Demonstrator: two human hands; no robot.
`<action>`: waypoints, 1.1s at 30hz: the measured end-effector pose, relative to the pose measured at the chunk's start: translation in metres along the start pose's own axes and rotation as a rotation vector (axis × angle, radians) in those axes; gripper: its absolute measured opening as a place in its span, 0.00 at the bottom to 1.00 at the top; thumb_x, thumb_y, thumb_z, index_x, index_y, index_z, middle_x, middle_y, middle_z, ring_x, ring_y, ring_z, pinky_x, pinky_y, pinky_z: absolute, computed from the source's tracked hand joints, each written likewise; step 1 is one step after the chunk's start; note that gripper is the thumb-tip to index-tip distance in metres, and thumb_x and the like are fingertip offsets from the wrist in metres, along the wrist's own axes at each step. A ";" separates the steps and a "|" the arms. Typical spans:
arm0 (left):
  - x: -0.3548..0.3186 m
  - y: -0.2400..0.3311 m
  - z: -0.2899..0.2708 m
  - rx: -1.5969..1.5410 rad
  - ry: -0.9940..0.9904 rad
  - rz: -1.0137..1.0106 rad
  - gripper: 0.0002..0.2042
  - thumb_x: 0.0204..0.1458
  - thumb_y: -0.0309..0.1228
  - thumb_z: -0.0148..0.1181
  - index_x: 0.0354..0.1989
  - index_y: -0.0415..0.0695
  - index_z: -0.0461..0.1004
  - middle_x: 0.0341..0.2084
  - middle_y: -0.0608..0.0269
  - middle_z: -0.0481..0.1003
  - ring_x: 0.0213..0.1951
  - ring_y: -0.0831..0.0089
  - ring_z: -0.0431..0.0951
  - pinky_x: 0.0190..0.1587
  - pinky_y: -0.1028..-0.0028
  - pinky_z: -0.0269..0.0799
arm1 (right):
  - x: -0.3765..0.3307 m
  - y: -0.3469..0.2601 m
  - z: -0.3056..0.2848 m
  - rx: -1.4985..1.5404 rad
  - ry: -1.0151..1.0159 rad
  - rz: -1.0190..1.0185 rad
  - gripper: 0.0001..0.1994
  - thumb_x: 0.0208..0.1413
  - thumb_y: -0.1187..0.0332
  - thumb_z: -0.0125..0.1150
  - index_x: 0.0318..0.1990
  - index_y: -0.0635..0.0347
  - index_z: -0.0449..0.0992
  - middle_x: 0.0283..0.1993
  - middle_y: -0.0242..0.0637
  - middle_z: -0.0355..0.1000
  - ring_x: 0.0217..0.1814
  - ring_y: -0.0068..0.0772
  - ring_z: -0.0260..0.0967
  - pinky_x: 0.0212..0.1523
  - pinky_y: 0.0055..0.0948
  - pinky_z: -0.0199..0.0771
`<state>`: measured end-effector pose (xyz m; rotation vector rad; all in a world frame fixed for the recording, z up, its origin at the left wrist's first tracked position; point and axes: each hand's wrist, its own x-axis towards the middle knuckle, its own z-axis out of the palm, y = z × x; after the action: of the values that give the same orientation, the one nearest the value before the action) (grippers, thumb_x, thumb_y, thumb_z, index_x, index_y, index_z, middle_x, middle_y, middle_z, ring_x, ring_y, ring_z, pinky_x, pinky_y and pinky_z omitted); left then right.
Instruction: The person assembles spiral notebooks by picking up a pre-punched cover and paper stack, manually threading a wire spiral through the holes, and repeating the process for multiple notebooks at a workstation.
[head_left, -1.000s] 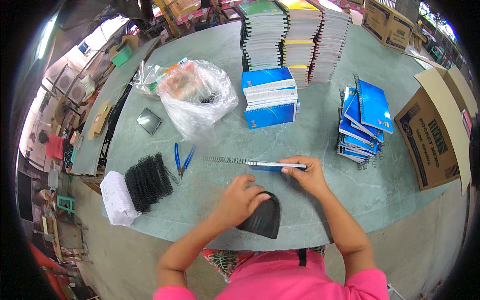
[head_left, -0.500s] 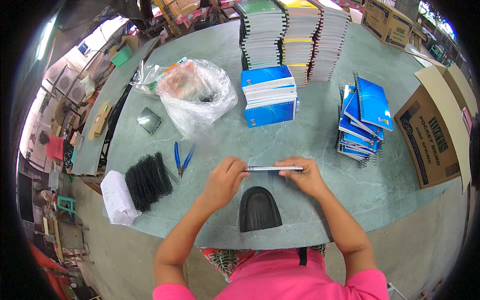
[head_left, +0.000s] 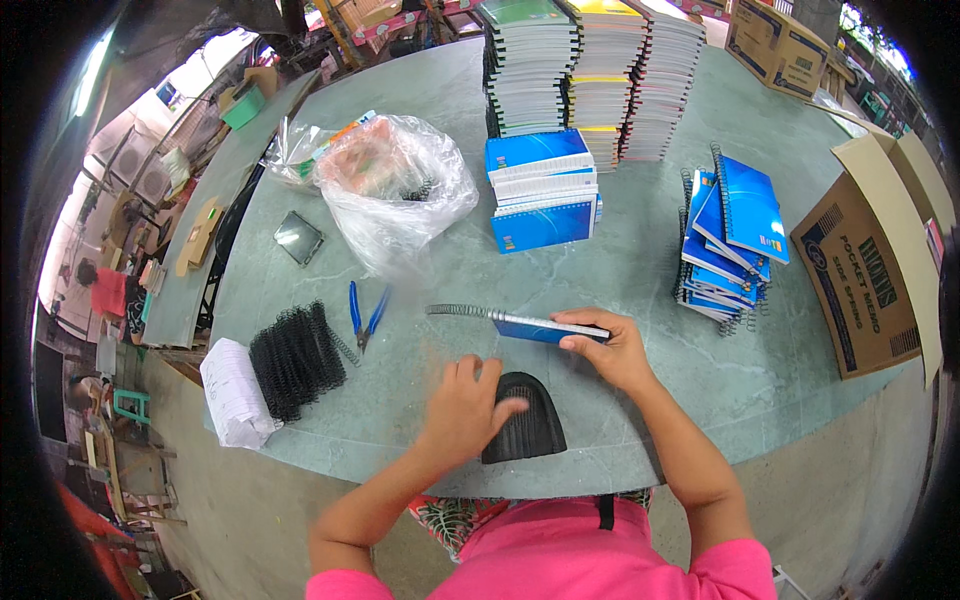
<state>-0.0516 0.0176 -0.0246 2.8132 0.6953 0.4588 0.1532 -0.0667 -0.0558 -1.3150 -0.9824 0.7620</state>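
Note:
My right hand (head_left: 607,347) grips a small blue notebook (head_left: 545,328) by its right end, edge-on above the table. A dark spiral coil (head_left: 462,311) sticks out leftward from the notebook's left end. My left hand (head_left: 463,408) is off the notebook, fingers apart and a little blurred, beside a black ridged rubber pad (head_left: 521,420) on the table. Blue-handled pliers (head_left: 366,318) lie to the left, with a pile of black spiral coils (head_left: 296,362) next to them.
A white paper bundle (head_left: 236,394) touches the coil pile. Farther off are a clear plastic bag (head_left: 400,195), a blue notebook stack (head_left: 541,225) and tall notebook piles (head_left: 527,85). Spiral-bound notebooks (head_left: 750,215) and an open cardboard box (head_left: 855,270) stand on the right.
My left hand has let go of the notebook and dropped toward the rubber pad. The notebook now tilts, and a coil shows beyond its left end. My right hand keeps its grip.

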 end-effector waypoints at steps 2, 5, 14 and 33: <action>-0.007 -0.006 0.010 -0.220 -0.072 -0.110 0.14 0.39 0.28 0.66 0.34 0.41 0.71 0.32 0.56 0.69 0.35 0.61 0.69 0.38 0.71 0.65 | 0.000 -0.002 0.004 -0.012 0.034 0.018 0.11 0.46 0.71 0.65 0.38 0.62 0.78 0.39 0.36 0.76 0.40 0.24 0.70 0.42 0.22 0.67; 0.000 -0.017 0.000 -0.547 0.101 -0.206 0.13 0.39 0.23 0.64 0.35 0.41 0.73 0.33 0.55 0.69 0.36 0.62 0.69 0.38 0.71 0.66 | 0.000 0.000 0.008 -0.023 0.060 0.093 0.10 0.48 0.69 0.64 0.38 0.62 0.78 0.35 0.34 0.76 0.35 0.20 0.69 0.37 0.20 0.67; 0.040 -0.015 -0.050 -0.221 0.444 -0.026 0.14 0.38 0.20 0.63 0.38 0.43 0.76 0.30 0.55 0.70 0.36 0.62 0.71 0.38 0.72 0.68 | -0.003 -0.001 0.006 -0.019 0.095 0.097 0.08 0.49 0.69 0.64 0.34 0.63 0.79 0.31 0.32 0.75 0.31 0.18 0.67 0.33 0.19 0.66; 0.048 -0.005 -0.025 -0.361 0.316 0.025 0.13 0.39 0.18 0.62 0.37 0.41 0.74 0.34 0.58 0.69 0.35 0.66 0.71 0.40 0.72 0.67 | -0.003 0.004 0.004 0.024 -0.008 0.016 0.09 0.47 0.72 0.64 0.37 0.63 0.78 0.36 0.36 0.76 0.36 0.21 0.69 0.38 0.20 0.67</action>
<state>-0.0219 0.0483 0.0096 2.4356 0.5646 0.9443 0.1490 -0.0670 -0.0604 -1.3010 -0.9675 0.7895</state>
